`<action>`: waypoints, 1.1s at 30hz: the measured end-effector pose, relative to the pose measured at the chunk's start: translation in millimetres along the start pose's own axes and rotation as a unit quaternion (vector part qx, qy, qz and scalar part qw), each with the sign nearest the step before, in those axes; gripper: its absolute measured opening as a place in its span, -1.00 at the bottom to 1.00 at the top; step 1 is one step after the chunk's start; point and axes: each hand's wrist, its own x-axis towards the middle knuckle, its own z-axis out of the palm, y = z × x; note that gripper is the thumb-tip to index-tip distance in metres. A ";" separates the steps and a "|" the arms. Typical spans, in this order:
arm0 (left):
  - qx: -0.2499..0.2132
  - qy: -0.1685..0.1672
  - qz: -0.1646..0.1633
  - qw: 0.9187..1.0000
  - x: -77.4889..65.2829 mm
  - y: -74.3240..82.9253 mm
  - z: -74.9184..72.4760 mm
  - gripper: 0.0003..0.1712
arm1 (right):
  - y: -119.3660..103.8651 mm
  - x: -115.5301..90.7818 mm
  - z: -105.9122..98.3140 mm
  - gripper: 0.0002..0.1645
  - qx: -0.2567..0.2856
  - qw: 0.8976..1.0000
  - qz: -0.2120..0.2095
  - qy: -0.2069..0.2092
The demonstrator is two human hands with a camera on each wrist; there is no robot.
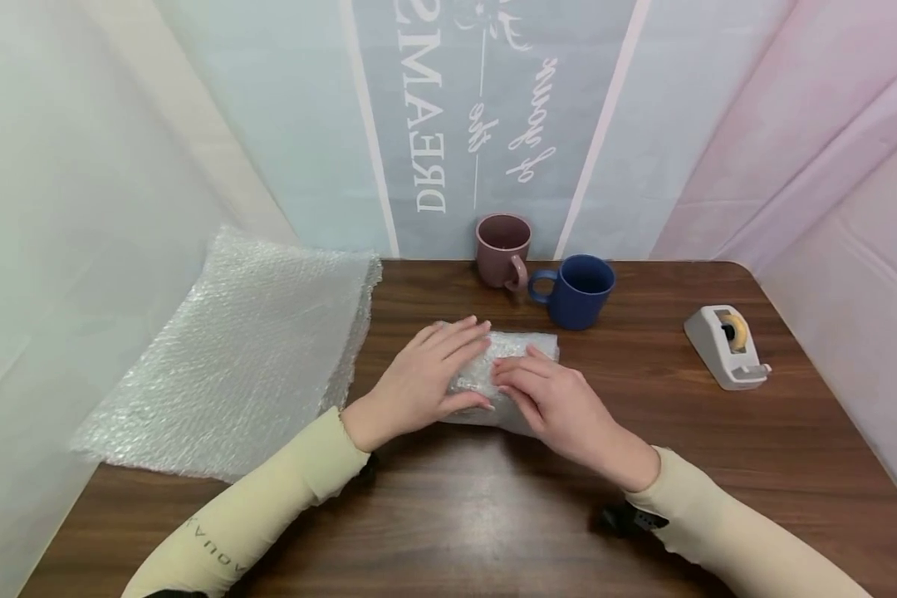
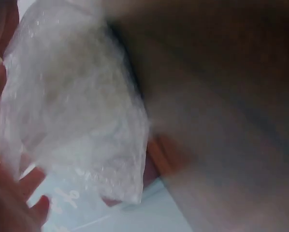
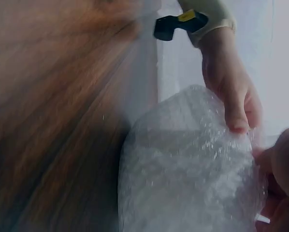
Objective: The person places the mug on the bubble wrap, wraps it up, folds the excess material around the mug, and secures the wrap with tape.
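Observation:
A bundle of bubble wrap (image 1: pixel 486 365) lies on the table in front of me, folded around something I cannot make out. Across its left side rests my left hand (image 1: pixel 433 374), fingers straight over the top and thumb along the near side. My right hand (image 1: pixel 561 403) touches the top from the right, its fingers slightly bent and close to the left hand. Seen from the right wrist, the clear wrap (image 3: pixel 183 169) bulges, with the left thumb (image 3: pixel 236 116) on it. The left wrist view is blurred, showing the wrap (image 2: pixel 81 96) beside fingers.
Large bubble wrap sheets (image 1: pixel 254 349) lie at the left. Behind the bundle stand a mauve mug (image 1: pixel 502 249) and a blue mug (image 1: pixel 579 295). A white tape dispenser (image 1: pixel 728 349) sits at the right on the wooden table (image 1: pixel 478 515). A printed cloth (image 1: pixel 508 124) hangs behind.

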 end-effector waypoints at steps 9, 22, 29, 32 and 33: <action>-0.059 -0.068 0.040 0.995 -0.6 -10.9 -11.3 -0.41 | 12.6 0.3 -4.8 -0.65 -0.003 0.997 -0.069 -0.042; -0.128 -0.091 0.038 0.987 1.7 -6.7 -11.9 -0.84 | 39.1 -8.1 -21.7 -0.36 0.062 0.996 0.045 -0.048; -0.144 -0.093 0.066 0.983 3.3 -6.1 -11.1 -0.52 | 42.9 -7.5 -25.5 -0.55 0.113 0.989 0.072 -0.057; -0.127 -0.094 0.092 0.983 3.6 -5.4 -11.3 -0.50 | 42.5 -5.6 -25.9 -0.61 0.120 0.988 0.083 -0.057; -0.124 -0.093 0.098 0.983 3.8 -5.0 -11.6 -0.51 | 42.5 -4.8 -26.2 -0.62 0.123 0.987 0.088 -0.058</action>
